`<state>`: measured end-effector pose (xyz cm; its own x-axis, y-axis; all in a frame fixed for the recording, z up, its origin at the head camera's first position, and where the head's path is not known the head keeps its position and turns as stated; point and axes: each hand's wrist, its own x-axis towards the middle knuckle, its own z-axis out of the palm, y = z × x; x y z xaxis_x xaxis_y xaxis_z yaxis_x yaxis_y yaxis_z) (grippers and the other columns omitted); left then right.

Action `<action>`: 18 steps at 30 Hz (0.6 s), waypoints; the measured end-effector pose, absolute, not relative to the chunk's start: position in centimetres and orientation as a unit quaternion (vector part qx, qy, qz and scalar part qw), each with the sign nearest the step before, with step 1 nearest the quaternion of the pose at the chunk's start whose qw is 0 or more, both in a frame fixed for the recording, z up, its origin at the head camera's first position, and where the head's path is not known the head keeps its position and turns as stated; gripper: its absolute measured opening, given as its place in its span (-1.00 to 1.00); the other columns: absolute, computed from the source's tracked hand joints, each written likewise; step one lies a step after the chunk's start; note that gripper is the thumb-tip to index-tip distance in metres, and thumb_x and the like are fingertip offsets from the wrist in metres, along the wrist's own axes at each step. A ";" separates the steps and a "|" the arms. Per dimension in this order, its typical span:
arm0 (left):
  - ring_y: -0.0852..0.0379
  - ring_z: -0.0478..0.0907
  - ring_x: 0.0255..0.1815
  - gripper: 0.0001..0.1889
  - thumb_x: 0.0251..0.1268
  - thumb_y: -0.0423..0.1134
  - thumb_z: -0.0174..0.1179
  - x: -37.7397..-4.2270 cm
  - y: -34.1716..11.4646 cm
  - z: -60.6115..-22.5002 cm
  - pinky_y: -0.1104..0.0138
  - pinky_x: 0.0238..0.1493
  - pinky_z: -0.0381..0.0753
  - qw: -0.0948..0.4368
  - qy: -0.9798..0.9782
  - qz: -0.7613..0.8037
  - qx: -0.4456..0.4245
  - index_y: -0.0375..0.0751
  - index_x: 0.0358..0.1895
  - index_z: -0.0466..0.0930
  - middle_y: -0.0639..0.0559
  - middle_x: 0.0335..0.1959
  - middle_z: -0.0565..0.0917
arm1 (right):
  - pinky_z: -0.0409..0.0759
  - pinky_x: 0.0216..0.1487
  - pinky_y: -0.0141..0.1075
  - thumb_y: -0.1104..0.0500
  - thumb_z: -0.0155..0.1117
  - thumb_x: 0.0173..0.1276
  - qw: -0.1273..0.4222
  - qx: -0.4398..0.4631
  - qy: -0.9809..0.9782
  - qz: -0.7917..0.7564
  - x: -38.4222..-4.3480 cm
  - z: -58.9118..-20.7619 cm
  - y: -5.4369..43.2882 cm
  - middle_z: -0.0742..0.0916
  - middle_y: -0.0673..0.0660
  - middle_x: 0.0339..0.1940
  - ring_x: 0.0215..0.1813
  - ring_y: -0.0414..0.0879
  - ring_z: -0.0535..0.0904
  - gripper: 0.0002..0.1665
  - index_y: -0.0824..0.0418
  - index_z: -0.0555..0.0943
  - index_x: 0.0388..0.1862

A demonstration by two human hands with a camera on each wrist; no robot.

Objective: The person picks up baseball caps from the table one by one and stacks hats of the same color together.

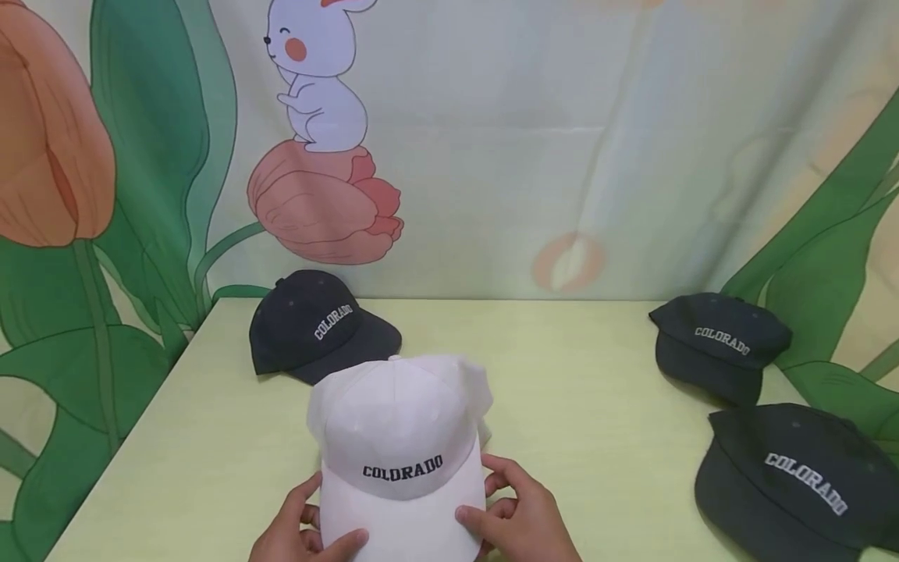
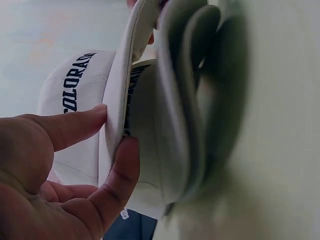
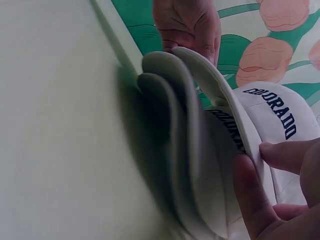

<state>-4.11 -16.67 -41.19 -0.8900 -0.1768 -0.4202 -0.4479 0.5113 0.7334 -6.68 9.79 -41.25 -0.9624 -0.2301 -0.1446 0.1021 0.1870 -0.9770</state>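
A white baseball cap (image 1: 402,425) with dark COLORADO lettering sits low in the middle of the head view, its brim facing me. My left hand (image 1: 303,521) pinches one side of the brim, thumb on top and fingers below. On the opposite side my right hand (image 1: 525,511) grips the brim the same way. Both wrist views show more white caps (image 2: 172,115) nested beneath, their brims (image 3: 196,145) layered and apart from the top brim (image 3: 237,110). Lettering on the cap just below peeks out through the gap. The lowest brims are shadowed and blurred.
A dark COLORADO cap (image 1: 302,324) lies behind the white one at the back left. Two more dark caps stand at the right, one at the back (image 1: 723,339) and one nearer (image 1: 787,484). A printed cloth (image 1: 485,156) hangs behind the pale table (image 1: 576,390).
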 end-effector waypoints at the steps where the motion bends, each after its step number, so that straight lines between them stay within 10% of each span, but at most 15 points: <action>1: 0.15 0.57 -0.39 0.22 -0.25 0.20 0.52 -4.0 -16.7 -41.5 0.31 -0.31 0.56 0.150 0.853 0.466 -0.183 -0.28 0.46 0.02 -0.13 -0.16 0.52 | 0.67 -0.39 -0.23 0.06 0.53 0.08 0.132 -0.041 0.761 -0.634 -6.6 -41.4 9.8 0.56 0.14 -0.17 -0.56 -0.06 0.64 -0.13 0.25 0.39 0.34; 18: 0.06 0.56 -0.26 0.26 -0.29 0.09 0.59 -3.1 -17.4 -46.0 0.25 -0.28 0.60 0.161 0.805 0.534 -0.203 -0.42 0.45 -0.02 -0.18 -0.22 0.48 | 0.56 -0.40 -0.41 0.04 0.58 -0.01 0.143 -0.014 0.791 -0.595 -5.7 -43.1 9.5 0.57 0.09 -0.15 -0.42 -0.21 0.57 -0.08 0.32 0.44 0.31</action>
<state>-3.06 -17.39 -45.99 -0.8657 -0.1556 -0.4758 -0.4988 0.3474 0.7940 -5.72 9.54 -43.13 -0.9585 -0.1927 -0.2103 0.1486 0.2918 -0.9448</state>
